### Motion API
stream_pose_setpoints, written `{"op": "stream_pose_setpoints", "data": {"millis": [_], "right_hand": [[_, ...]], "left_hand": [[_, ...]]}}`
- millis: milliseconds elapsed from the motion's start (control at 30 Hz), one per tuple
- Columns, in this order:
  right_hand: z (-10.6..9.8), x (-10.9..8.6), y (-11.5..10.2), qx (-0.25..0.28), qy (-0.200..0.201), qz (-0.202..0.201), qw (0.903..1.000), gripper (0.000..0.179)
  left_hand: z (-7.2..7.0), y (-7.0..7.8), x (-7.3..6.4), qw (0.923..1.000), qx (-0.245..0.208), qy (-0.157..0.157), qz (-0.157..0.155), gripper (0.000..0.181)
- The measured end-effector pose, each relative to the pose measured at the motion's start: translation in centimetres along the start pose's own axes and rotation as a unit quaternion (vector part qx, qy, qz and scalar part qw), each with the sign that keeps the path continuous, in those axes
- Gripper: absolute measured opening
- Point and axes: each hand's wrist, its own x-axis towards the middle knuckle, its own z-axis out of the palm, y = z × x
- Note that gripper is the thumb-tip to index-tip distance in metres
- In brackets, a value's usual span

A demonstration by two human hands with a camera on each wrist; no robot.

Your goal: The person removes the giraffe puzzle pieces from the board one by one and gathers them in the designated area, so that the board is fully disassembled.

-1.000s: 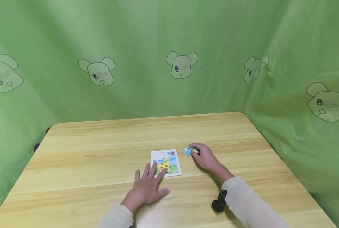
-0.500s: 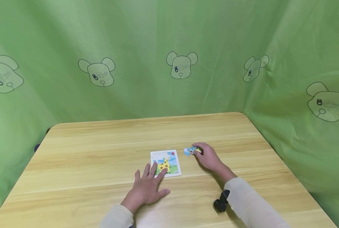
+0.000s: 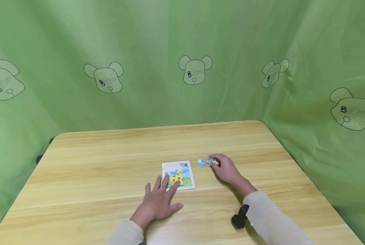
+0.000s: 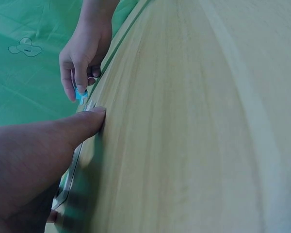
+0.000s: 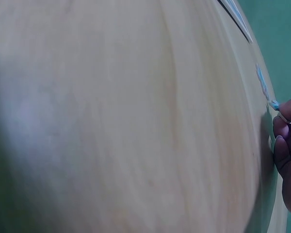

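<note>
Nearest: two pale sleeves point(image 3: 274, 217), L cuff at bottom ctr, R one coming in from lower R; blk device point(image 3: 240, 217) at R cuff, over table point(image 3: 109, 153). L hand point(image 3: 158, 201) palm down, fingers spread & straight, nothing grasped; index + middle fingertips rest on lower L part of sq. puzzle tray point(image 3: 192, 177), thumb out to R, clear of tray. Tray: wht rim, lies flat; giraffe pic point(image 3: 177, 177) inside, yel w/ red spots, blue sky, grn ground; red dot point(image 3: 186, 165) in upper R corner; upper L of tray interior shows wht; lower L partly hidden by fingers. R hand point(image 3: 225, 169) is to R of tray & a bit farther out, fingers curled, thumb + fingertips pinching a blue/yel/blk puzzle pc point(image 3: 213, 161). Mostly covered, so can't tell if > 1 pc under fingers, nor whether it's off the table. Loose pc point(image 3: 201, 163), blue & wht, lies flat betw. tray and R hand, just beside the pinched one, apart from tray. Table: light wood grain, rounded far corners. Dk purple obj. point(image 3: 39, 159) past L edge, too little showing to ID. Farthest: grn curtain point(image 3: 155, 34) at back & sides, w/ outlined bear heads point(image 3: 195, 72).
</note>
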Motion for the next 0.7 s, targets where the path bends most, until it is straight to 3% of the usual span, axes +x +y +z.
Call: {"op": "stream_pose_setpoints", "data": {"millis": [700], "right_hand": [[-0.22, 0.02, 0.4, -0.016, -0.023, 0.011, 0.9995, 0.035]], "left_hand": [[0.24, -0.11, 0.13, 1.0, 0.001, 0.003, 0.003, 0.075]]}}
